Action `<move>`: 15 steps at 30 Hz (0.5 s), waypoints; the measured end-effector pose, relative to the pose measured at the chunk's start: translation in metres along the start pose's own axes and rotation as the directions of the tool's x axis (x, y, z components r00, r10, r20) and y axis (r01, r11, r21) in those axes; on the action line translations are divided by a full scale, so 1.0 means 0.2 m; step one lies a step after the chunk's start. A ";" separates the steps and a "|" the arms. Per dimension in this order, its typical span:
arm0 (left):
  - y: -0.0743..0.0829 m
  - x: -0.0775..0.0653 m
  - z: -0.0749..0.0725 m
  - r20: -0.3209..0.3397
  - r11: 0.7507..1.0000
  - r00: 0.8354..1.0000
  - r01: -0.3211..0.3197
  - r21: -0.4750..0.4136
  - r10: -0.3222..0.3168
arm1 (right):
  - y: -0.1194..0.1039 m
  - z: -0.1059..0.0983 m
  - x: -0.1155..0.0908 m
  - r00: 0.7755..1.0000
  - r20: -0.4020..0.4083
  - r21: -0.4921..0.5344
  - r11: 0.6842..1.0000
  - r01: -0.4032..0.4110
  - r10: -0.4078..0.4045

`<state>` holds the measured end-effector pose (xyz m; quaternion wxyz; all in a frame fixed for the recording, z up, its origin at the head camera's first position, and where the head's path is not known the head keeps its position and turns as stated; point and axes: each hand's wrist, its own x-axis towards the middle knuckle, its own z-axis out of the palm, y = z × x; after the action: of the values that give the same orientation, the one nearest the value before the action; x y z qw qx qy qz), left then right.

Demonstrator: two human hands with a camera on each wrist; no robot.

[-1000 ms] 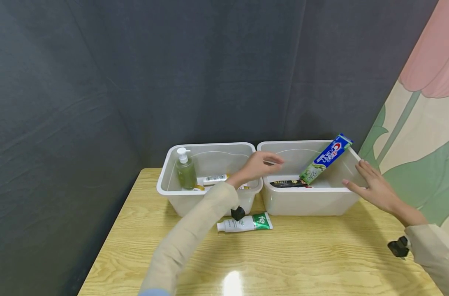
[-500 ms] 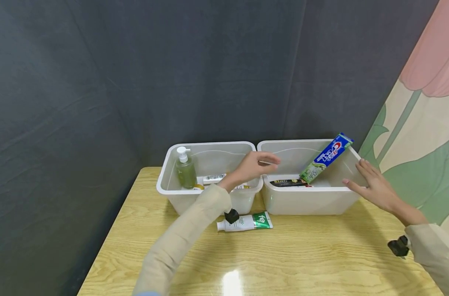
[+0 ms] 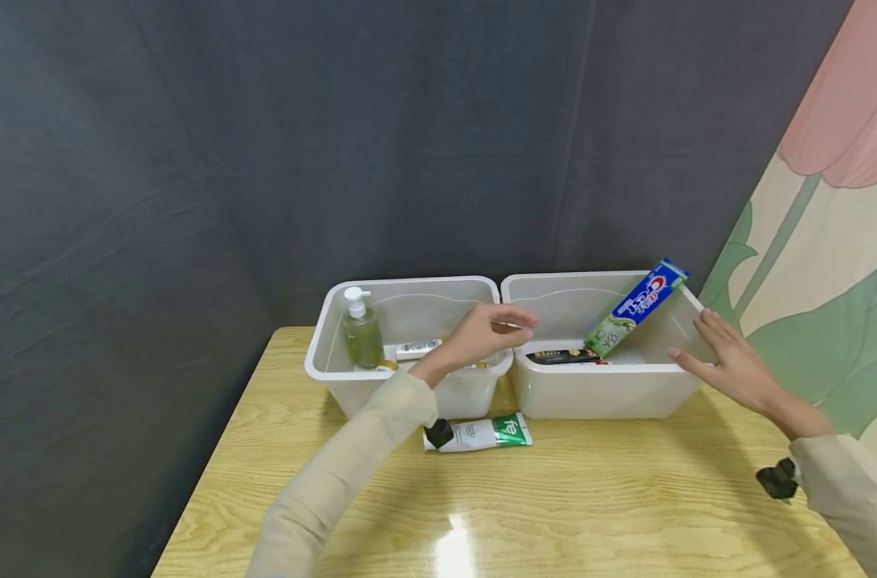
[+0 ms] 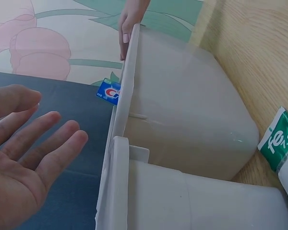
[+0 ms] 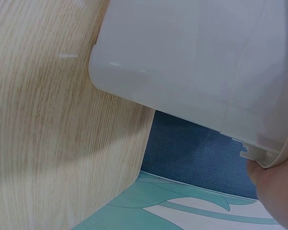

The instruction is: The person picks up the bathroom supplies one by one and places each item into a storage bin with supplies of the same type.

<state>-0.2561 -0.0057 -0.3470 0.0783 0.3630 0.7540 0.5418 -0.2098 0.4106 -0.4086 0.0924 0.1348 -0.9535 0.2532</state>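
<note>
My left hand hovers above the inner end of the left white bin, fingers loosely bent and holding nothing. In the left wrist view its palm and fingers show spread. My right hand rests on the right rim of the right white bin, fingers fairly straight and thumb over the front corner. Inside that bin a blue and green Crest toothpaste box leans diagonally against the right side. Beside its lower end lies a flat black package.
A green pump bottle stands in the left bin by a white tube and yellow items. In front of the bins, a white and green toothpaste tube lies on the wooden table. A dark curtain hangs behind.
My left hand has drifted left and slightly down, from over the inner rims to above the left bin. The right hand, the bins and their contents have stayed in place.
</note>
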 end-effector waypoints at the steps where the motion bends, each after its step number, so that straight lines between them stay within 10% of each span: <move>1: 0.00 -0.01 0.00 0.000 1.000 1.000 0.001 -0.005 -0.001 | 0.00 0.00 0.00 1.000 0.001 0.002 1.000 0.000 0.000; 15: -0.01 -0.09 -0.02 -0.019 0.999 1.000 0.018 -0.034 -0.019 | -0.02 -0.01 0.00 1.000 -0.007 -0.009 1.000 0.002 -0.002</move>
<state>-0.2468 -0.0202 -0.3524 0.0820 0.3493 0.7489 0.5572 -0.2094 0.4086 -0.4057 0.0963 0.1343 -0.9542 0.2493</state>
